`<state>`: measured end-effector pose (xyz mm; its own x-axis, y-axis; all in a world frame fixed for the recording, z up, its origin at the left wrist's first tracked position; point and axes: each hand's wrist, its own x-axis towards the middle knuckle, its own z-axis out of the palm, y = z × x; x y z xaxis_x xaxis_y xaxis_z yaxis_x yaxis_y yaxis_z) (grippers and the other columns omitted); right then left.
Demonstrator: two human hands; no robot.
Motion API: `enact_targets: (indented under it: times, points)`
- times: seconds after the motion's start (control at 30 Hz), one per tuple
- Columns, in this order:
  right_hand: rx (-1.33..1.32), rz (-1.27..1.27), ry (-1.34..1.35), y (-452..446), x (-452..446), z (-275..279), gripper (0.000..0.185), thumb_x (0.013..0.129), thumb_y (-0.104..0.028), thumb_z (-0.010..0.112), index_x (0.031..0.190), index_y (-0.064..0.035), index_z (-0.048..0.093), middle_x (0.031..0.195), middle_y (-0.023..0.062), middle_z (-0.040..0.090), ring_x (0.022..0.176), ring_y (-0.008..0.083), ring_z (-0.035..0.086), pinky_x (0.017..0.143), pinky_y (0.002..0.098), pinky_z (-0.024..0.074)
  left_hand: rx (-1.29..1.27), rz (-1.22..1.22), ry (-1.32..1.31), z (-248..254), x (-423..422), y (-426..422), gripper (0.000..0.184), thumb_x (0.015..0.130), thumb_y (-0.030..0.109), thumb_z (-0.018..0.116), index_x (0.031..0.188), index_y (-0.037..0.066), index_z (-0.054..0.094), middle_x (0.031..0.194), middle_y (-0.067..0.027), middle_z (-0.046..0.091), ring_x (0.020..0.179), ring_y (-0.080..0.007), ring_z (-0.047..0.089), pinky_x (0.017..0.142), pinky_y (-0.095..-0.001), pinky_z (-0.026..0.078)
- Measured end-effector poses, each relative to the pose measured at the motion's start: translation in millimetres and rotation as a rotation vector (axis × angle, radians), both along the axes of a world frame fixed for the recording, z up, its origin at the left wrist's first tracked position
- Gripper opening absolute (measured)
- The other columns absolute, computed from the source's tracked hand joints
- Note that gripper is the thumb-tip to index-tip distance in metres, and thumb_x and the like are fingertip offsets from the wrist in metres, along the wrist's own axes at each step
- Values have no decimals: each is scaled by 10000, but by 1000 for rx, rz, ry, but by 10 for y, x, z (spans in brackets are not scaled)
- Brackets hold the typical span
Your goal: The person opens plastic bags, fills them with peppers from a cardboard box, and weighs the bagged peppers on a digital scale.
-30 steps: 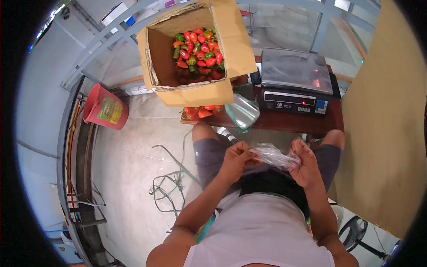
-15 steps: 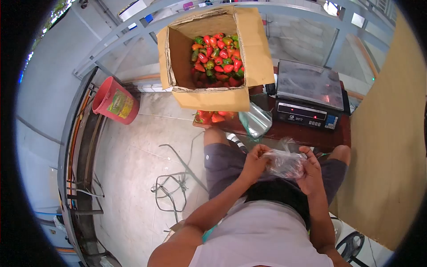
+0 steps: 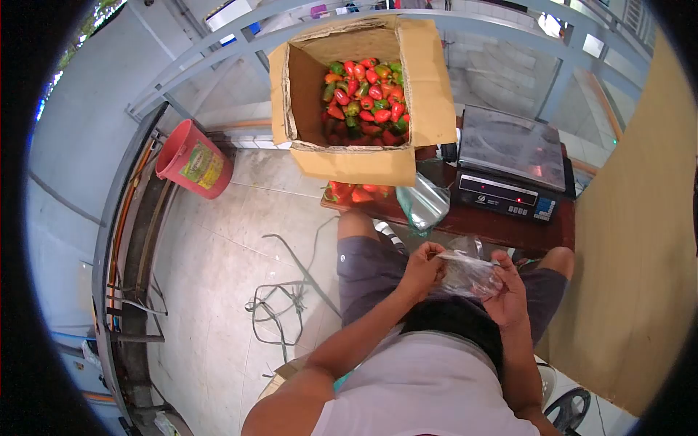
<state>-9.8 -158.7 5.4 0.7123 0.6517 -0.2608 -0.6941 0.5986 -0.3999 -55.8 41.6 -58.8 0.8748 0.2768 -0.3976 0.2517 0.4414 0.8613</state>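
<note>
A clear plastic bag (image 3: pixel 469 275) is stretched between my two hands above my lap. My left hand (image 3: pixel 424 270) pinches its left edge, fingers curled in. On the other side, my right hand (image 3: pixel 507 292) grips the bag between thumb and fingers. Whether anything lies inside the bag I cannot tell. Beyond my knees, an open cardboard box (image 3: pixel 354 166) holds many red and green peppers (image 3: pixel 363 94). More red peppers (image 3: pixel 356 192) lie on the dark red bench below the box. A stack of clear plastic bags (image 3: pixel 424 203) rests beside them.
A digital scale (image 3: pixel 507 190) stands on the bench (image 3: pixel 560 229) at the right. The red bucket (image 3: pixel 195 160) is on the floor at the left, near a metal frame. Loose green strapping (image 3: pixel 280 312) lies on the floor. A tan panel (image 3: pixel 625 240) rises on my right.
The bag between my hands looks flatter and more spread out, and its upright loose end has dropped. The whole view has shifted slightly.
</note>
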Motion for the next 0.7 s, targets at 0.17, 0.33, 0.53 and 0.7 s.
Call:
enact_targets:
  times: [0.17, 0.33, 0.53, 0.7]
  points:
    - [-1295, 122, -1421, -149, 202, -287, 401, 775, 55, 623, 1165, -39, 618, 1227, 136, 612, 918, 311, 675, 906, 461, 547, -528, -114, -130, 176, -88, -62, 206, 920, 84, 631, 1114, 68, 564, 886, -94, 630, 758, -226, 650, 665, -323, 527]
    - [-1450, 211, -1452, 101, 56, 154, 431, 752, -17, 685, 1176, -14, 610, 1447, 210, 464, 1068, 413, 622, 943, 461, 506, 1304, -545, -271, 235, -35, -10, 447, 876, 84, 665, 1314, 110, 579, 1137, -220, 525, 1072, -389, 590, 825, -410, 539]
    - [-1667, 108, -1164, -400, 496, 25, 487, 774, -150, 768, 1206, -3, 597, 1275, 243, 564, 1041, 404, 617, 935, 458, 489, 478, -887, -287, 1559, 518, 1192, 316, 876, -16, 661, 1187, 32, 688, 1205, -138, 659, 1080, -254, 671, 902, -345, 566]
    - [-1761, -320, -1301, -738, 810, -281, 502, 837, -182, 756, 1269, 8, 585, 1276, 231, 574, 1104, 397, 570, 1028, 460, 423, 862, -5, -314, 1398, 2085, 2666, 528, 742, -57, 765, 1246, 38, 641, 1022, -89, 701, 865, -151, 662, 710, -281, 559]
